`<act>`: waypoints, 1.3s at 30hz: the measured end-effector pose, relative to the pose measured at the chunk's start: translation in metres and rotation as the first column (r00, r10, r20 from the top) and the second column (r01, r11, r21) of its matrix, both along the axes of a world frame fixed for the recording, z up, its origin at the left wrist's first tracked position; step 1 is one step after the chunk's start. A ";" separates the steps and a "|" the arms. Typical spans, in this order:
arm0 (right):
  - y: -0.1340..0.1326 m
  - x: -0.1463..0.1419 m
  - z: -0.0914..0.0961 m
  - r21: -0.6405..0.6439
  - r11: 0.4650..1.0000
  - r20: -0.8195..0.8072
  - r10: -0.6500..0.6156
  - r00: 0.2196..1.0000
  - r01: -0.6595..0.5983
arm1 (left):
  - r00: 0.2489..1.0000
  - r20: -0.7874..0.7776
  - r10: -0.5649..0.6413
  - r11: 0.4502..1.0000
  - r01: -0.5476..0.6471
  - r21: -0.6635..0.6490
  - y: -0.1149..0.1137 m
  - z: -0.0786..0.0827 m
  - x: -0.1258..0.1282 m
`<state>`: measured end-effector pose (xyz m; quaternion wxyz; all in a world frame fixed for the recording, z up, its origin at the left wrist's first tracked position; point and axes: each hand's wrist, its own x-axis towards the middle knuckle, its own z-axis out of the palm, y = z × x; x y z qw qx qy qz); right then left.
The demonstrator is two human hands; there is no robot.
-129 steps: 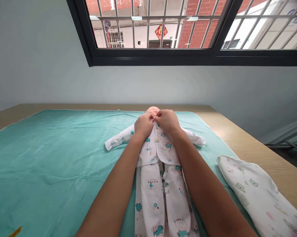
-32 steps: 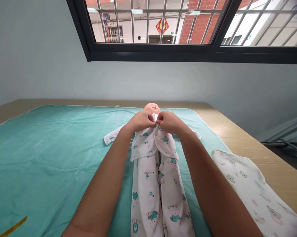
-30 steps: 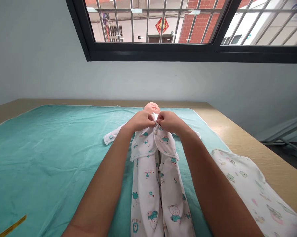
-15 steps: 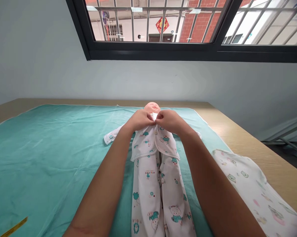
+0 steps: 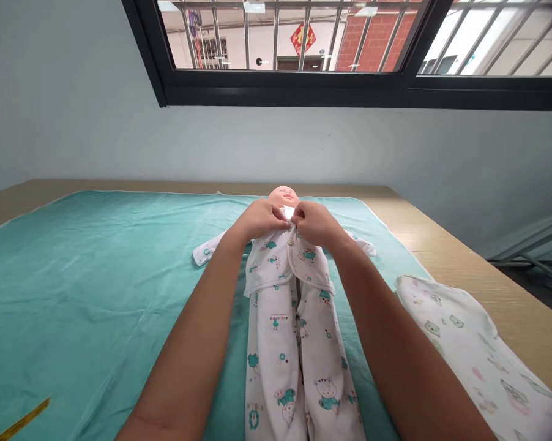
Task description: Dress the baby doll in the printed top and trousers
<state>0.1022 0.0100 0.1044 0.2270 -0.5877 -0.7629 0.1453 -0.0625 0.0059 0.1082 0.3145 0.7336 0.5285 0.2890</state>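
Observation:
A baby doll (image 5: 283, 197) lies on its back on a teal cloth (image 5: 96, 275), head toward the wall. It wears a white printed jacket (image 5: 276, 263) and matching trousers (image 5: 280, 355). My left hand (image 5: 259, 218) and my right hand (image 5: 316, 222) meet at the doll's chest just under its chin. Both are closed in a pinch on the jacket's front edges near the top button. The lower flaps of the jacket hang apart.
A second white printed garment (image 5: 459, 343) lies on the cloth's right edge and the wooden table (image 5: 441, 245). A yellow strip (image 5: 21, 419) shows at the lower left. A barred window (image 5: 303, 37) sits above the wall behind.
Over the last seconds the jacket's lower front has come open and its flaps spread. My hands stay pinched at the top of the jacket; the view tilted down slightly.

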 end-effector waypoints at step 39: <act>0.003 0.006 0.002 -0.164 0.986 -0.288 -0.034 0.957 -0.014 | 0.999 -0.006 -0.042 0.994 0.043 0.105 0.002 0.001 0.000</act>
